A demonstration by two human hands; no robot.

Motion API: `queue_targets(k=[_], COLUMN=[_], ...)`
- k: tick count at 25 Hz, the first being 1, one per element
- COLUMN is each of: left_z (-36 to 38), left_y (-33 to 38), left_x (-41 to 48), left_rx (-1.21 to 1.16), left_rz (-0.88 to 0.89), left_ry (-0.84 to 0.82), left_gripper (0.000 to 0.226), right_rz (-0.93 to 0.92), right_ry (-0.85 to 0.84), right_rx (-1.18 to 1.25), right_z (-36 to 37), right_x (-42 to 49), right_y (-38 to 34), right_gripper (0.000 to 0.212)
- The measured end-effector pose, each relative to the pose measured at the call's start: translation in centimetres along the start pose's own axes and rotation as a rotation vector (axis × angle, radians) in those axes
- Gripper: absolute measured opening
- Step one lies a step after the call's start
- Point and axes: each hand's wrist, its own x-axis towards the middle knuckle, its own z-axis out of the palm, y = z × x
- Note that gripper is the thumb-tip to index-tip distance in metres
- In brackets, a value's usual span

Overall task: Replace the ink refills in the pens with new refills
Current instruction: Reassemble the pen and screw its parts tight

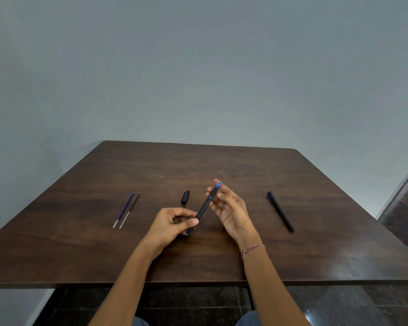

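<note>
A black pen with a blue tip section is held slantwise above the brown table. My left hand pinches its lower end between thumb and fingers. My right hand has its fingertips at the pen's blue upper end, palm turned toward me. The pen's black cap lies on the table just left of it. Two thin refills, one blue and one dark, lie side by side at the left. A second capped black pen lies at the right.
A plain grey wall rises behind the table's far edge. Dark tiled floor shows at the right and below the near edge, along with my knees.
</note>
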Motion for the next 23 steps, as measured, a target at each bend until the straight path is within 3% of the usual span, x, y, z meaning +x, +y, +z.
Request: queue_targets(k=[17, 23], left_z=[0.05, 0.08], left_y=[0.07, 0.10], left_x=[0.07, 0.01], left_rx=[0.035, 0.052], left_rz=[0.001, -0.005], left_ry=[-0.008, -0.009], left_gripper=[0.017, 0.016], right_rz=[-0.044, -0.033], right_ry=[0.011, 0.039], right_rx=[0.010, 0.006], right_z=[0.10, 0.13], right_x=[0.07, 0.15], right_y=[-0.07, 0.15], right_gripper=[0.036, 0.027])
